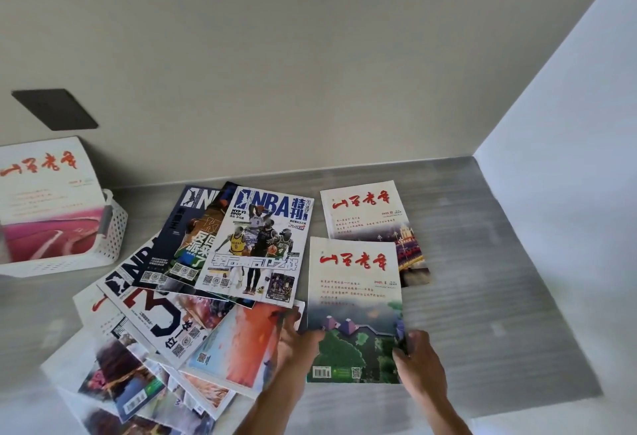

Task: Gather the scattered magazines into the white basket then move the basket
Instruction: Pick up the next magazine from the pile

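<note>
Your left hand [299,339] and right hand [415,353] pinch opposite lower edges of green-and-white landscape-cover magazine [355,310] on grey worktop [499,279]. Fanned pile of basketball magazines [262,245] just left of left hand. White perforated plastic basket [115,227] far left, holding one red-titled white magazine [44,193].

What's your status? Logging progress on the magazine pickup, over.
Left hand and right hand gripping the green-cover magazine by its side edges. White basket far left, one magazine in. Fanned magazine pile lies between.
</note>
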Tool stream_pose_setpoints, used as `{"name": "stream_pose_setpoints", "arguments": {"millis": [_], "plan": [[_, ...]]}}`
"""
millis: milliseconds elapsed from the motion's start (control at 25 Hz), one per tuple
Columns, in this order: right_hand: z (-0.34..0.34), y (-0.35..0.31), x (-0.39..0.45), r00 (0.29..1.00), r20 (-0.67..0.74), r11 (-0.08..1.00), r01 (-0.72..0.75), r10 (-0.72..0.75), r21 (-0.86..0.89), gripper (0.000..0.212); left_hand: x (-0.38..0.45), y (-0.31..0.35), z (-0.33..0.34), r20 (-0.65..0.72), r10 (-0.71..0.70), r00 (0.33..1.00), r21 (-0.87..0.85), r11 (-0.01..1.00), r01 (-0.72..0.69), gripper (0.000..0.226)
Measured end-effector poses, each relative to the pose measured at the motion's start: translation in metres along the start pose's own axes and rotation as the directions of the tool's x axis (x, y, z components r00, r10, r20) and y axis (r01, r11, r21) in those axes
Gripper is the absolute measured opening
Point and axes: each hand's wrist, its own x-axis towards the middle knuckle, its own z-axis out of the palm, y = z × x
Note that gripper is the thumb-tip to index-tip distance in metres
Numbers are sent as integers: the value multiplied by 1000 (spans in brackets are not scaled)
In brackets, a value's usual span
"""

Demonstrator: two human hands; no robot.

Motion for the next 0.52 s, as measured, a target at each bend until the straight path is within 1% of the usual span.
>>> {"name": "stream_pose_setpoints", "arguments": {"millis": [80, 120, 200, 240, 280, 320, 360, 400, 440, 480, 520], "plan": [[-3, 2, 1, 1000, 24, 1000, -12, 12, -9, 11, 1, 2, 2, 29, 63, 998, 65, 996, -65, 44], [-5, 1, 1, 1000, 27, 1000, -13, 13, -7, 6, -1, 5, 4, 46, 103, 994, 92, 990, -107, 41], [-6, -10, 3, 999, 37, 999, 12, -14, 45, 4, -9, 18, -1, 98, 210, 973, 75, 973, -218, 44], [-6, -22, 5, 998, 55, 991, 20, -28, 134, 9, -13, 24, -10, 142, 291, 946, 51, 952, -300, 46], [-8, -37, 3, 995, 95, 957, 7, -37, 290, 19, -19, 32, -24, 198, 372, 907, 9, 924, -381, 45], [-10, -53, 1, 987, 147, 884, -19, -57, 467, 28, -25, 37, -41, 250, 438, 863, -43, 896, -442, 41], [-12, -70, -2, 974, 200, 800, -35, -107, 599, 34, -33, 45, -62, 284, 476, 833, -81, 877, -474, 38], [-11, -89, -6, 949, 252, 724, -39, -188, 689, 36, -41, 52, -86, 299, 484, 822, -103, 873, -477, 37], [-11, -108, -13, 914, 303, 684, -39, -269, 728, 38, -48, 58, -109, 298, 477, 827, -116, 878, -464, 37], [-11, -126, -21, 875, 345, 667, -34, -341, 745, 40, -53, 63, -131, 276, 460, 844, -137, 888, -439, 35], [-8, -147, -31, 836, 375, 663, -18, -401, 748, 41, -59, 67, -158, 225, 447, 866, -150, 894, -422, 29]]}}
